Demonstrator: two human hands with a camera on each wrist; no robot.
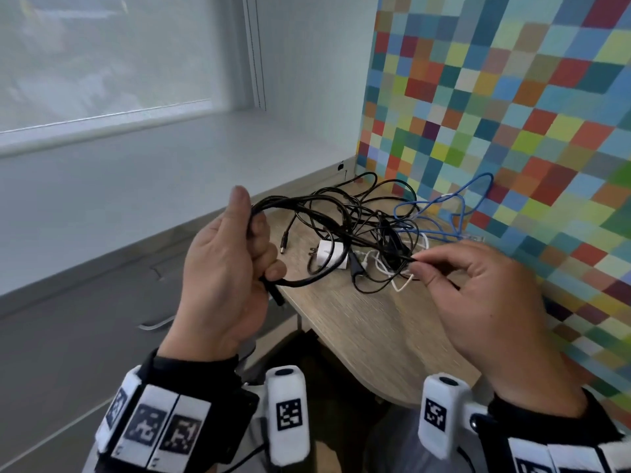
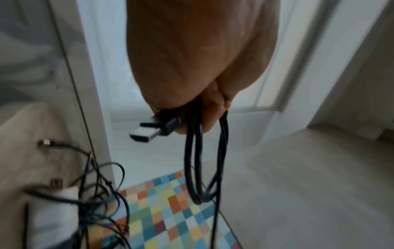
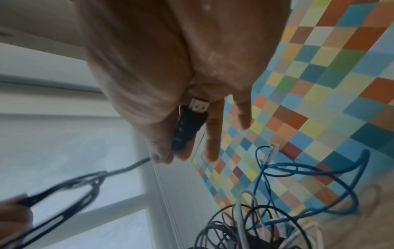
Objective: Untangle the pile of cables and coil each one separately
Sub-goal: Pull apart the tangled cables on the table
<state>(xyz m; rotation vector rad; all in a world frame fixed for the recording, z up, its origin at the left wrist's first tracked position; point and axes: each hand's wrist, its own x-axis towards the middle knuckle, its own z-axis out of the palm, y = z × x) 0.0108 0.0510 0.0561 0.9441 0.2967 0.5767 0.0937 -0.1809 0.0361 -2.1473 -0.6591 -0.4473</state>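
A wall (image 1: 495,107) of small colored squares stands behind a wooden counter (image 1: 345,322), with a big white window (image 1: 102,63) off to the side. On the counter lies the pile (image 1: 372,230) of mixed-up cables: thin black ones, a blue cable (image 1: 457,213) near the wall, a white cable (image 1: 399,281) and a white plug block (image 1: 331,256).

The left hand (image 1: 225,271) is lifted above the counter edge. Its fingers are curled around a few loops of a thick black cable (image 1: 307,206). In the left wrist view one flat metal plug (image 2: 147,133) sticks out from under the hand and the loops hang down.

The right hand (image 1: 478,302) pinches the other end of that cable with thumb and first finger, just over the pile, while the other fingers are spread loose. In the right wrist view the second plug (image 3: 189,124) lies along the fingers (image 3: 213,139).

The cable runs from one hand to the other, passing over the pile. It may be caught on other black wires there, but the tangle is too thick to tell. The wrist views are blurry at the edges. The far side of the pile is partly hidden by the right hand.
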